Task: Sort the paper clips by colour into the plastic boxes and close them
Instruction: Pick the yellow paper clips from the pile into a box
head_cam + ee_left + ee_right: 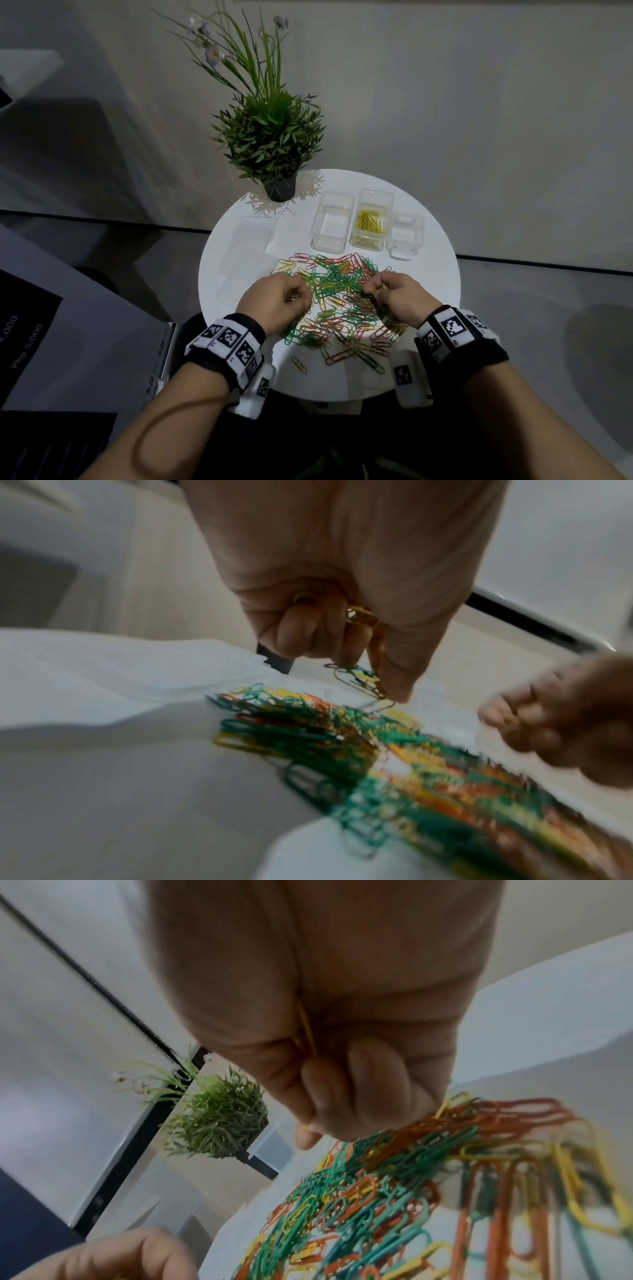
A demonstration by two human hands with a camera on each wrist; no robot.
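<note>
Left hand [275, 298]: fingers curled around yellow wire paper clips [359, 615].
Right hand [400, 298]: pinching yellow clips.
Mixed green, orange and yellow clip pile [339, 301]: round white table [428, 274], between hands.
Clear plastic boxes [370, 219]: behind pile; middle holds yellow clips.

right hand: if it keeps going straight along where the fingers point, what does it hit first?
Probably the mixed paper clip pile. The right hand, gripping yellow clips, has its fingers curled down over the pile's right edge. Depth is unclear, but nothing shows between them.
</note>
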